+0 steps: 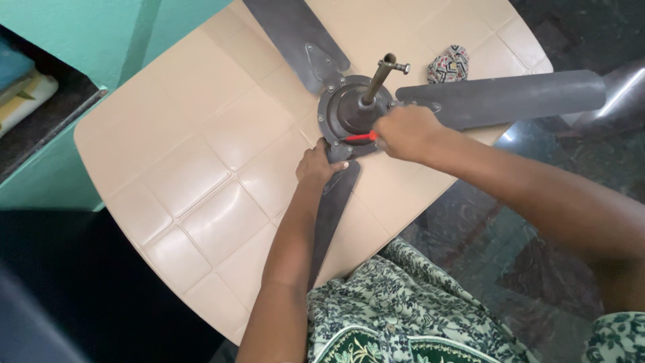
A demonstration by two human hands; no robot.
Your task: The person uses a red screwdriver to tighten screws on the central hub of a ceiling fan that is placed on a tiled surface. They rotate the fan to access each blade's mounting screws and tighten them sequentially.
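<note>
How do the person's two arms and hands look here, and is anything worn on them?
Both arms are bare from wrist to well above the elbow. The left hand and right hand wear no gloves, and no rings, watch or bangles show. At the right edge, green-and-white floral patterned fabric covers the upper right arm, matching the garment at the lap.

no packages, labels, signs or screens show anywhere in this view.
</note>
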